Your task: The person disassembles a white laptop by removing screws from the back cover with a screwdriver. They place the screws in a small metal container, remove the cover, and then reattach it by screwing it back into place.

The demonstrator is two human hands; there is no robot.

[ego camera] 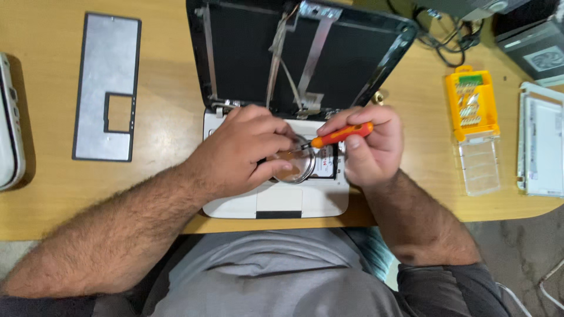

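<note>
A: Obs. 1, right hand (370, 147)?
B: Clenched around an orange screwdriver (341, 135), tip angled down-left into the open white laptop base (235, 205) on the table (164, 117).
A: Obs. 2, left hand (241, 152)?
B: Fingers grasp a round clear dish (291, 167) resting on the base, just beside the tip.
A: Surroundings?
B: Bare black lid (247, 53) behind; grey keyboard plate (108, 82) far left; yellow bit case (472, 103) right.

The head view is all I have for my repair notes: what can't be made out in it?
- Screwdriver tip: too small, against the round dish.
- Laptop interior: covered by left hand and right hand.
- Pale device: cut by the left edge.
- Bits in the orange case: too small.
</note>
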